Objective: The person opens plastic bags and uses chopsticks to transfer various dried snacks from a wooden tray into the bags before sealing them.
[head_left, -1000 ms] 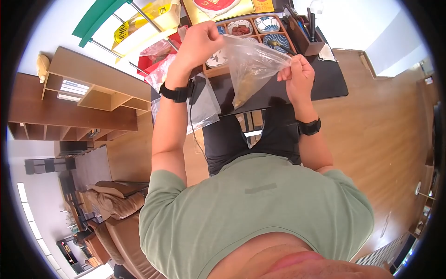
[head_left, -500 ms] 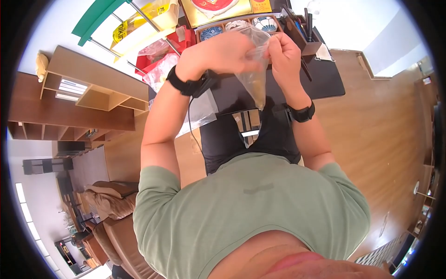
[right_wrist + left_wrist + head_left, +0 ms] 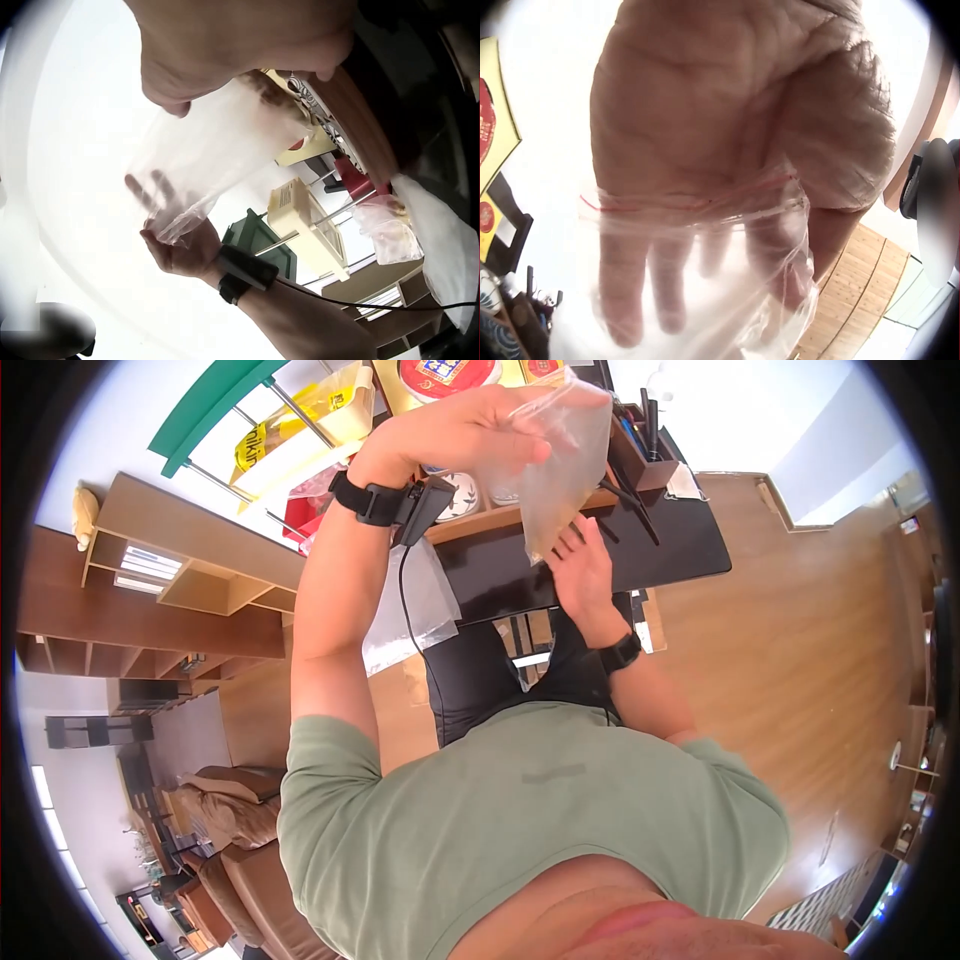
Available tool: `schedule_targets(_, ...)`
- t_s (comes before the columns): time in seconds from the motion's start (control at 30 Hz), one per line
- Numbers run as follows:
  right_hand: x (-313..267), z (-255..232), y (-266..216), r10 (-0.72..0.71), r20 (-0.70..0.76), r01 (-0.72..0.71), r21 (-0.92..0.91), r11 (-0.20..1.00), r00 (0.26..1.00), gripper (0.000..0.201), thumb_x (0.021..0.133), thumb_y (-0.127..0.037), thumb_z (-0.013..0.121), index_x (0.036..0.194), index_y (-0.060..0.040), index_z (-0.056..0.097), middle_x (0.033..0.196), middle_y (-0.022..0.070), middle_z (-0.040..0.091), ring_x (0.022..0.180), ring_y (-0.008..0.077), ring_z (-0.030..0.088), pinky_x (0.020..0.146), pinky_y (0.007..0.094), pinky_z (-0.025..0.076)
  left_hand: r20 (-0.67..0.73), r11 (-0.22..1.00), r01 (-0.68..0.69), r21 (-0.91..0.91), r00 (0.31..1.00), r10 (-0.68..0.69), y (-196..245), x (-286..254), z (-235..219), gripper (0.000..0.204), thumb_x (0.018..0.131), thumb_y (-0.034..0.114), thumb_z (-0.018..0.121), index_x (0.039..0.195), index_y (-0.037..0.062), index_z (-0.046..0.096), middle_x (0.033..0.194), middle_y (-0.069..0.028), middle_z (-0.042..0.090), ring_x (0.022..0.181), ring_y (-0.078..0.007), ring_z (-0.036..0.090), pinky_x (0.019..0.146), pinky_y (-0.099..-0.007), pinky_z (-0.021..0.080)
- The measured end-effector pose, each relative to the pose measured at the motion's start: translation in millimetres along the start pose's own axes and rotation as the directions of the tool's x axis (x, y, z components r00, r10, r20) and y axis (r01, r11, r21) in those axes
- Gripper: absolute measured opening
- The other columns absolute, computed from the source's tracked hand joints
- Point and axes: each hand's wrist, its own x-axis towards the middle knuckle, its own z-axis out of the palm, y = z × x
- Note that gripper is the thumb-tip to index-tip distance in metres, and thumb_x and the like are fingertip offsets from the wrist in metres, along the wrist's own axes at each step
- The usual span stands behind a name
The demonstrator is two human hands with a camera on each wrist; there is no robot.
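Observation:
A clear zip bag [image 3: 568, 465] with red lines along its mouth hangs over the table. My left hand [image 3: 465, 430] has its straight fingers inside the mouth. The fingers [image 3: 622, 289] show through the film in the left wrist view, and the zip strip [image 3: 697, 206] crosses their bases. Below, my right hand [image 3: 582, 570] is held with fingers extended at the bag's lower corner, where a little yellowish content gathers. In the right wrist view the bag [image 3: 217, 135] stretches between both hands.
A wooden tray [image 3: 480, 523] with patterned bowls [image 3: 460, 495] sits on the dark table [image 3: 680, 545]. Behind it is a gold box [image 3: 515, 375]. A pen holder [image 3: 650, 470] stands at the right. Flat clear bags [image 3: 415, 600] hang over the front edge, near a green-topped rack [image 3: 215, 410].
The bag was stretched between both hands, then gathered together; now the left hand has its fingers in the mouth. My right hand left the top and moved down to the lower corner.

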Motion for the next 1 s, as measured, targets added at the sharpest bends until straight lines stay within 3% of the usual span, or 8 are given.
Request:
schedule_targets(0.23, 33, 20, -25, 0.085, 0.128, -0.112, 0.225, 0.968, 0.988, 0.06, 0.106, -0.048, 0.047, 0.15, -0.0082, 0.038, 0.144, 0.0106, 0.055, 0.13, 0.0314, 0.054, 0.105, 0.0457, 0.047, -0.014, 0.997, 0.078, -0.013, 0.997, -0.079, -4, -10, -9, 0.023, 0.092, 0.017, 0.067, 0.109, 0.0039, 0.075, 0.141, -0.0023, 0.062, 0.105, -0.014, 0.064, 0.082, -0.0275, 0.052)
schedule_targets(0.27, 40, 13, -24, 0.091, 0.135, -0.119, 0.22, 0.968, 0.987, 0.06, 0.106, -0.048, 0.047, 0.15, -0.0082, 0.038, 0.144, 0.0106, 0.055, 0.13, 0.0314, 0.054, 0.105, 0.0457, 0.047, -0.059, 0.997, -0.069, 0.019, 0.996, 0.07, -20, -11, -12, 0.02, 0.091, 0.015, 0.069, 0.106, 0.0037, 0.075, 0.138, -0.0037, 0.064, 0.105, -0.0146, 0.065, 0.083, -0.0283, 0.052)
schedule_targets(0.33, 53, -2, -22, -0.068, 0.032, 0.066, 0.076, 0.995, 0.997, 0.055, 0.105, -0.038, 0.054, 0.148, -0.0073, 0.04, 0.124, 0.0093, 0.064, 0.109, 0.0274, 0.065, 0.088, 0.0444, 0.056, -0.111, 0.975, -0.212, 0.063, 0.97, 0.218, -42, -16, -19, 0.016, 0.089, 0.012, 0.072, 0.103, 0.0034, 0.075, 0.136, -0.0051, 0.065, 0.104, -0.0152, 0.065, 0.085, -0.0291, 0.052)
schedule_targets(0.43, 55, -2, -30, -0.297, -0.142, 0.255, -0.253, 0.933, 0.944, 0.042, 0.104, -0.024, 0.059, 0.141, -0.0096, 0.047, 0.093, 0.0036, 0.065, 0.072, 0.0151, 0.064, 0.057, 0.0304, 0.055, -0.209, 0.965, -0.035, 0.261, 0.974, 0.092, -68, -27, -29, 0.01, 0.086, 0.008, 0.075, 0.094, 0.0025, 0.074, 0.12, -0.0066, 0.072, 0.1, -0.0149, 0.067, 0.087, -0.0298, 0.052)
schedule_targets(0.57, 57, 9, -39, -0.607, -0.04, 0.521, -0.471, 0.712, 0.794, 0.042, 0.104, -0.018, 0.058, 0.141, -0.0027, 0.044, 0.075, 0.0043, 0.06, 0.054, 0.0112, 0.053, 0.05, 0.0256, 0.045, -0.211, 0.992, 0.125, 0.028, 0.971, -0.116, -108, -28, -28, 0.008, 0.092, 0.01, 0.071, 0.091, 0.0038, 0.066, 0.1, -0.0042, 0.072, 0.093, -0.0115, 0.067, 0.086, -0.0294, 0.053)
schedule_targets(0.73, 61, -1, -47, -0.632, 0.013, 0.503, -0.618, 0.604, 0.775, 0.048, 0.102, -0.013, 0.06, 0.145, -0.0021, 0.04, 0.076, 0.0016, 0.058, 0.057, 0.0086, 0.053, 0.05, 0.0248, 0.044, -0.372, 0.86, 0.152, -0.486, 0.855, -0.362, -160, -9, -18, 0.023, 0.101, 0.026, 0.064, 0.103, 0.0035, 0.071, 0.096, -0.0037, 0.073, 0.088, -0.0124, 0.069, 0.084, -0.0291, 0.054)
schedule_targets(0.83, 68, -10, -48, -0.679, 0.008, 0.481, -0.712, 0.512, 0.735, 0.046, 0.102, -0.013, 0.061, 0.143, -0.0031, 0.045, 0.076, 0.0011, 0.058, 0.057, 0.0072, 0.051, 0.051, 0.023, 0.042, -0.517, 0.801, 0.088, -0.592, 0.722, -0.461, -173, 4, -5, 0.026, 0.101, 0.027, 0.064, 0.107, 0.0024, 0.07, 0.1, -0.0041, 0.073, 0.09, -0.0137, 0.07, 0.084, -0.0296, 0.055)
schedule_targets(1.0, 88, -26, -50, -0.807, 0.117, 0.488, -0.842, 0.228, 0.578, 0.038, 0.096, -0.027, 0.069, 0.123, 0.0001, 0.061, 0.093, 0.0124, 0.072, 0.071, 0.0201, 0.067, 0.067, 0.0338, 0.053, -0.557, 0.824, 0.066, -0.563, 0.706, -0.437, -196, 9, 7, 0.023, 0.1, 0.023, 0.065, 0.11, 0.002, 0.07, 0.103, -0.006, 0.073, 0.093, -0.0143, 0.07, 0.084, -0.0297, 0.055)
